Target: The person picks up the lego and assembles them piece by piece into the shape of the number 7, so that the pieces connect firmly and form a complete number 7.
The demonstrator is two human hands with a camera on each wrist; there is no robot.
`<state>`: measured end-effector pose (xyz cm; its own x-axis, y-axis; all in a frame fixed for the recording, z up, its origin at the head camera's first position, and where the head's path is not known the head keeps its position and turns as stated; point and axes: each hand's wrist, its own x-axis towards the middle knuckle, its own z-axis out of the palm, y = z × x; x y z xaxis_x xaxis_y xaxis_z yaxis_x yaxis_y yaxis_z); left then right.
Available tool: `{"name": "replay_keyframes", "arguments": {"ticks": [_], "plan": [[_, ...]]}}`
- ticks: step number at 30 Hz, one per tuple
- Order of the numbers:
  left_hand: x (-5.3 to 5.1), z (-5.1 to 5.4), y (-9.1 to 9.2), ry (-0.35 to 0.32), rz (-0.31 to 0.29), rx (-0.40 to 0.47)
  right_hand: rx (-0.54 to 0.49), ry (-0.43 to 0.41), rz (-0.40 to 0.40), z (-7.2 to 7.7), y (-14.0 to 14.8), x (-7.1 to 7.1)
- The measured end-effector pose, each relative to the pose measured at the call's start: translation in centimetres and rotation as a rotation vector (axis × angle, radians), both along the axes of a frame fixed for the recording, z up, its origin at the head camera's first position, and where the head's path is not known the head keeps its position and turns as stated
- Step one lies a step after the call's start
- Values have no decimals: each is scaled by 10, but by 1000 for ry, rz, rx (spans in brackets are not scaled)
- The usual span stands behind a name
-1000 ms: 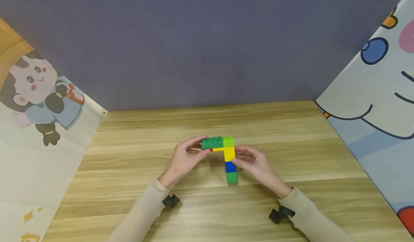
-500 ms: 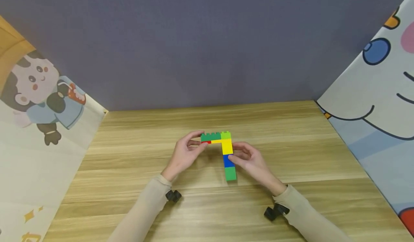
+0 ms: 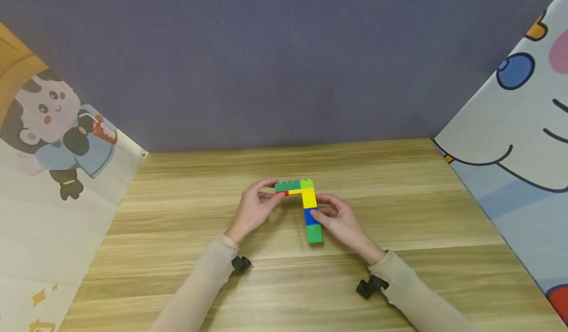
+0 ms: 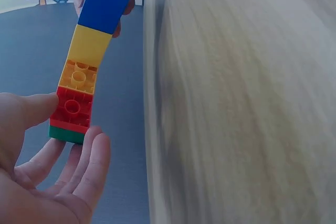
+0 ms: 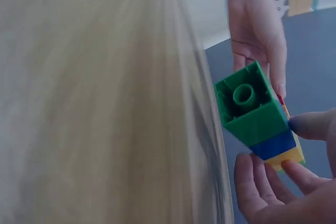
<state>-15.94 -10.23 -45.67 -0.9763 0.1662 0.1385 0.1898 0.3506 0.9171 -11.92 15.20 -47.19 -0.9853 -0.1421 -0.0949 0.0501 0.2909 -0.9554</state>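
Note:
A structure of joined toy building bricks [image 3: 309,199], shaped like an upside-down L, is held up between both hands. Its top arm has a dark green brick [image 3: 288,186] and a lime one [image 3: 306,184], with red [image 4: 73,107] and yellow beneath. Down the leg come yellow, blue [image 4: 105,8] and green [image 3: 314,233] bricks. My left hand [image 3: 254,208] pinches the arm's red and dark green end. My right hand [image 3: 340,221] grips the leg, thumb on the blue brick. The green brick's hollow underside [image 5: 244,98] shows in the right wrist view.
Beneath the hands is a wood-grain table [image 3: 284,292]. A grey panel [image 3: 284,65] rises behind it, and cartoon-printed panels [image 3: 479,125] flank both sides. Small black devices [image 3: 241,264] sit at both cuffs.
In the head view, the brick structure has shifted slightly left and upward with both hands. It has tipped, so its studs now show from the side. Both hands keep their hold.

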Motion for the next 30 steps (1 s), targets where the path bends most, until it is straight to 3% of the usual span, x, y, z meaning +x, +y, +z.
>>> {"name": "replay_keyframes", "arguments": {"ticks": [5,30], "plan": [[-5,-3,2,-7,9,-46,80,43,15,-2,-1,0],[-21,-13,9,-156,-10,-189,182,-22,20,-13,-1,-16]]}}
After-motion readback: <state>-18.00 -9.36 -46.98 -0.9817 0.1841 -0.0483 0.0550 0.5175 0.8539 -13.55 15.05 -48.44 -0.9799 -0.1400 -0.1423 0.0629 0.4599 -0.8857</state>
